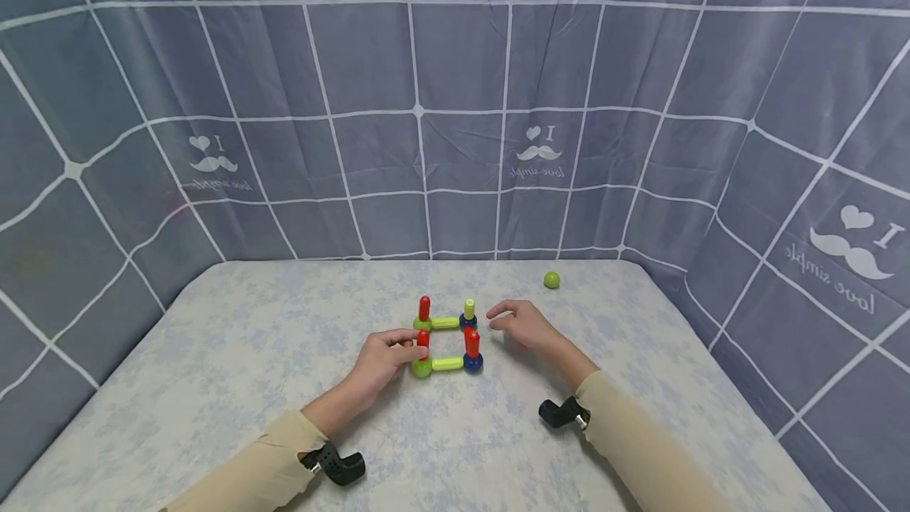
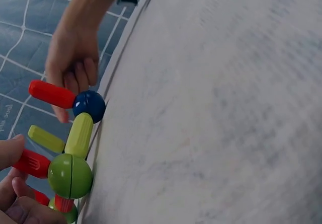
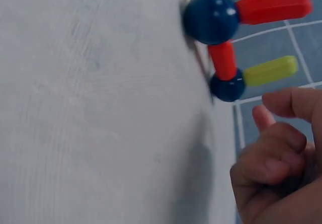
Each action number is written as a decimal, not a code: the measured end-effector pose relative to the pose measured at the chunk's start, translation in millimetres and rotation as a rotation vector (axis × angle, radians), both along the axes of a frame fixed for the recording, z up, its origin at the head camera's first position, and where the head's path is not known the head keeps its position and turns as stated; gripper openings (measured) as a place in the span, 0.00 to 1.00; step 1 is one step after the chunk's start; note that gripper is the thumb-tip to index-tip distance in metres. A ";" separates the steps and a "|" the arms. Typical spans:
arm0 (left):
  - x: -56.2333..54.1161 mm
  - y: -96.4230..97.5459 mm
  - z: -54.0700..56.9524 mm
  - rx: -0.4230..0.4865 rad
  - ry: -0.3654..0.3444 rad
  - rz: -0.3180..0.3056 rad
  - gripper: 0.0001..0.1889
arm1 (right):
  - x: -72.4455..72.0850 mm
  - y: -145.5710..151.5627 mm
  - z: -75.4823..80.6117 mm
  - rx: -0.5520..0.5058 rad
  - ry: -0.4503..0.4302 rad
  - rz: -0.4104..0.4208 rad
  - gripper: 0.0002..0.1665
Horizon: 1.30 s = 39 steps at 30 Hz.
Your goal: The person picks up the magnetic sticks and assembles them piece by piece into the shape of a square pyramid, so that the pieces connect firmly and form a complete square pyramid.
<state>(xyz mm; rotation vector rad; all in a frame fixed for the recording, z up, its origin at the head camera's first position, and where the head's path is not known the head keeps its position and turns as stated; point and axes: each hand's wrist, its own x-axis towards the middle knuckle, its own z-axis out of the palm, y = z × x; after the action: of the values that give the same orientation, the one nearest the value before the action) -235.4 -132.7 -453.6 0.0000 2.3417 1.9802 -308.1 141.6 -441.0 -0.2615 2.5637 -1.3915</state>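
Note:
A frame of toy sticks and balls stands on the table, with green balls (image 1: 423, 367) on the left and dark blue balls (image 1: 472, 362) on the right. Yellow-green sticks (image 1: 447, 364) and red sticks (image 3: 222, 60) link them. Three red sticks and one yellow-green stick (image 1: 469, 309) rise upright from the balls. My left hand (image 1: 384, 362) pinches the near-left upright red stick (image 2: 34, 163) between thumb and fingers. Just right of the far blue ball, my right hand (image 1: 524, 324) hovers with loosely bent fingers, holding nothing; its thumb and index finger are apart in the right wrist view.
A loose green ball (image 1: 551, 280) lies near the table's back edge, right of centre. The table (image 1: 235, 354) has a pale patterned cover, and a grey-blue curtain (image 1: 462, 156) with white lines surrounds its back and sides.

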 end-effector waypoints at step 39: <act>-17.6 17.4 4.1 -0.168 0.025 0.050 0.08 | 24.9 -34.8 10.0 0.091 0.105 0.174 0.12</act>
<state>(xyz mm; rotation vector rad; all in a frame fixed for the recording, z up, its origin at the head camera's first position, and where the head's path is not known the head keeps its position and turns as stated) -253.1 -115.3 -449.5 -0.0439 2.5410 1.8077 -283.2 106.8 -431.0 -0.5415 2.6064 -1.2258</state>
